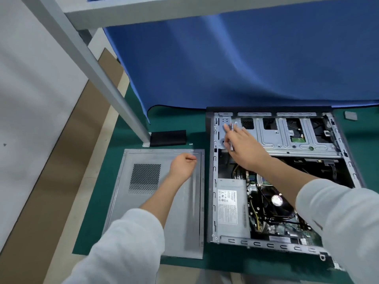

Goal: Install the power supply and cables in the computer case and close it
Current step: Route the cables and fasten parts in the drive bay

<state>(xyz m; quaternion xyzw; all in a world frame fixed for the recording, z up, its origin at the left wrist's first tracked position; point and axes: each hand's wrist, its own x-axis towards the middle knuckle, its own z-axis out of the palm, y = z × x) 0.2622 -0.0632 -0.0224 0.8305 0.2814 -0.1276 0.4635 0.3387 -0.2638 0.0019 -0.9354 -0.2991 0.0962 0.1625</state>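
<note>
Computer case [211, 181] lies open on bench; power supply [232, 208] seated in its near-left corner. Right hand [244, 146] grasps a screwdriver [231, 138] over the drive cage. Left hand [182, 166] pinches something small, likely a screw, above side panel [184, 222]. Risk: screw dropped among the cables.

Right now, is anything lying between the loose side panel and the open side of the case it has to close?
Yes. The right hand, holding a slim tool, reaches across the open computer case, and the left hand rests curled on the side panel itself. The mat between panel and case looks bare.
</note>
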